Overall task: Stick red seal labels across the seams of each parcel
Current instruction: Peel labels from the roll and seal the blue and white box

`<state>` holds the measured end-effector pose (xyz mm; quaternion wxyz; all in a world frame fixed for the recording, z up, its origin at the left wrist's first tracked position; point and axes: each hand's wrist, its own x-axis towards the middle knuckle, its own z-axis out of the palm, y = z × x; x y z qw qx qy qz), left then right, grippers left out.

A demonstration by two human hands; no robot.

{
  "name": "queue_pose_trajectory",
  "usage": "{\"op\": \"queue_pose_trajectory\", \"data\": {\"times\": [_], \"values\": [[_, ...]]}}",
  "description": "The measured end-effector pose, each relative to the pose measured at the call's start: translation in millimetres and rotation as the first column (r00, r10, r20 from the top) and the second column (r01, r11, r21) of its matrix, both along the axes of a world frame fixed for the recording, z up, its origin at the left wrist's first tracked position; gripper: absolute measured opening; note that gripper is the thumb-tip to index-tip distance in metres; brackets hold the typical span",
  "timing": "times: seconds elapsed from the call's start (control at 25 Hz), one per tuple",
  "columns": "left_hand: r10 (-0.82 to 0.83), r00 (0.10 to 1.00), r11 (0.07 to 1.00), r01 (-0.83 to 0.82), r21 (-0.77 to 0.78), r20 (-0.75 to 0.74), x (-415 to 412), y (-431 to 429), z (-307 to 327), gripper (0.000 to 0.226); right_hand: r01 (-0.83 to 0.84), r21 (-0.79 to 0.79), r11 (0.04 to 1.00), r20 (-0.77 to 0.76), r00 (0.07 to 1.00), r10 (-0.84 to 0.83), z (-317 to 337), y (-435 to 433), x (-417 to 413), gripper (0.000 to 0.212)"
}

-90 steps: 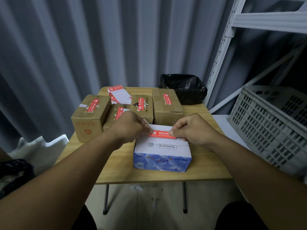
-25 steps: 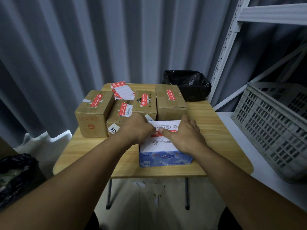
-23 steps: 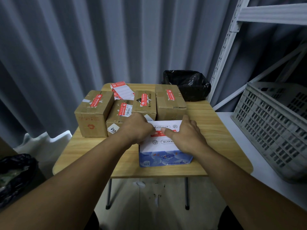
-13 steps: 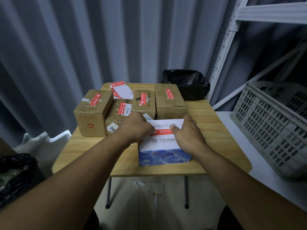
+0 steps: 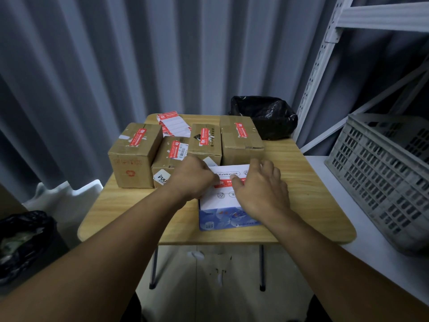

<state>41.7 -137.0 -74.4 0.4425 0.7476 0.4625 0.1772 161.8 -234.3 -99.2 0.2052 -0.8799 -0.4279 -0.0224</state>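
The bench (image 5: 313,205) carries the white-and-blue parcel (image 5: 220,219) near its front edge. The right hand (image 5: 260,189), fingers fairly straight, presses on the parcel's top. The left hand (image 5: 192,180) is curled beside it — whether it pinches anything, I cannot tell. Between them the red seal label (image 5: 222,183) lies on the top; uneven rubbing could crease it or skew it off the seam.

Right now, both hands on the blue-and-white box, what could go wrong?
The red seal label may crease or sit off the seam: the left hand and right hand hide both its ends. The blue-and-white box sits near the front edge of the table; hard pressing could slide it.
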Motion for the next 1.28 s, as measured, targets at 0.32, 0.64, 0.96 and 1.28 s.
{"op": "queue_pose_trajectory", "data": {"times": [0.32, 0.64, 0.96, 1.28], "values": [[0.026, 0.997, 0.998, -0.022, -0.061, 0.074, -2, -1, 0, 0.012, 0.013, -0.087, 0.996, 0.001, 1.0, -0.013, -3, 12, -10, 0.08], [0.109, 0.981, 0.98, -0.079, -0.184, 0.162, -4, -3, 5, 0.012, 0.031, -0.12, 0.992, -0.062, 0.997, -0.039, -1, 16, -11, 0.092], [0.111, 0.981, 0.977, -0.079, -0.197, 0.16, -4, -2, 3, 0.011, 0.044, -0.088, 0.995, -0.04, 0.998, -0.048, -3, 17, -11, 0.082], [0.102, 0.982, 0.984, -0.076, -0.164, 0.159, -5, -6, 4, 0.013, -0.003, -0.115, 0.993, -0.136, 0.991, -0.013, 1, 11, -8, 0.106]]}}
